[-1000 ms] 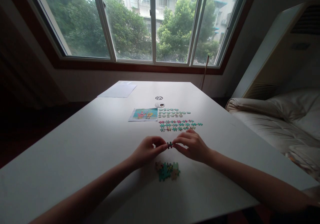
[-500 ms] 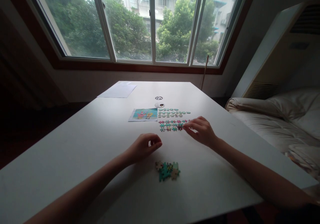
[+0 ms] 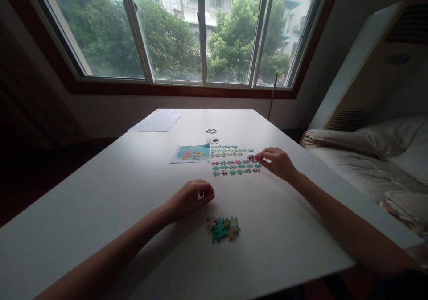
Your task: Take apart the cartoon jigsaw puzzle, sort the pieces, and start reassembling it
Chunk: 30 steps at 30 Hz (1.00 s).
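Observation:
In my right hand (image 3: 277, 162), a dark puzzle piece (image 3: 250, 158) is pinched between the fingertips, held over the right part of the sorted pieces. Beneath and beside it lie rows of small puzzle pieces (image 3: 232, 172), mostly teal with some pink and yellow. My left hand (image 3: 194, 197) rests on the table with fingers curled in to the thumb, and nothing shows in it. Nearer to me sits a small joined or overlapping cluster of puzzle pieces (image 3: 221, 229), teal, green and beige. I cannot tell whether they interlock.
Left of the rows lies a picture sheet (image 3: 190, 154) with cartoon figures. Two round marked discs (image 3: 212, 140) are behind it on the white table (image 3: 100, 202). Papers (image 3: 155, 121) lie at the far left corner. A pale sofa (image 3: 364, 162) stands to the right, a window beyond.
My right hand has moved up and right with the dark piece, from the lower rows to the gap between row groups. More pieces now show at the lower right. The left hand stays put.

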{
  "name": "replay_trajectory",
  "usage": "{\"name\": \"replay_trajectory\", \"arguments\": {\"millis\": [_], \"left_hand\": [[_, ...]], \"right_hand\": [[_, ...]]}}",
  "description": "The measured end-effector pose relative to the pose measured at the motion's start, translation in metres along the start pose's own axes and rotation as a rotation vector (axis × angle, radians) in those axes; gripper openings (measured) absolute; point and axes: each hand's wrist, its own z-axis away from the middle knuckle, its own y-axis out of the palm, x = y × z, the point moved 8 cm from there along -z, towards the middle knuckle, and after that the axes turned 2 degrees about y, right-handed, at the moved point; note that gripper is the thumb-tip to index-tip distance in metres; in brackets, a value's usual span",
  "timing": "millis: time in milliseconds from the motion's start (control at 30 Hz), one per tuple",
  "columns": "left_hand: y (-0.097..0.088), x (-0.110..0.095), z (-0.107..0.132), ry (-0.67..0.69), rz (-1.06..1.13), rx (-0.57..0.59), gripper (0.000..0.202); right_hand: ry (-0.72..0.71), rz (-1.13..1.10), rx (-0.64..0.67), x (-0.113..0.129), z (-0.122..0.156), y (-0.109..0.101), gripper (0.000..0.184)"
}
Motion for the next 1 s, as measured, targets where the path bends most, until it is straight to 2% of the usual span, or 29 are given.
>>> {"name": "replay_trajectory", "arguments": {"millis": [167, 333, 533, 767, 1000], "left_hand": [[0.001, 0.0, 0.0, 0.012, -0.023, 0.005, 0.015], [0.002, 0.003, -0.001, 0.003, -0.016, 0.009, 0.015], [-0.002, 0.0, 0.0, 0.011, -0.016, 0.009, 0.015], [-0.002, 0.0, 0.0, 0.012, -0.02, -0.002, 0.016], [-0.001, 0.002, 0.001, 0.016, -0.027, 0.013, 0.016]], "right_hand": [[0.173, -0.049, 0.1, -0.058, 0.009, 0.021, 0.017], [0.263, -0.063, 0.183, -0.081, 0.019, 0.038, 0.017], [0.267, -0.071, 0.223, -0.083, 0.023, 0.043, 0.018], [0.288, -0.081, 0.161, -0.079, 0.022, 0.039, 0.018], [0.188, -0.169, 0.203, -0.067, 0.02, 0.045, 0.02]]}}
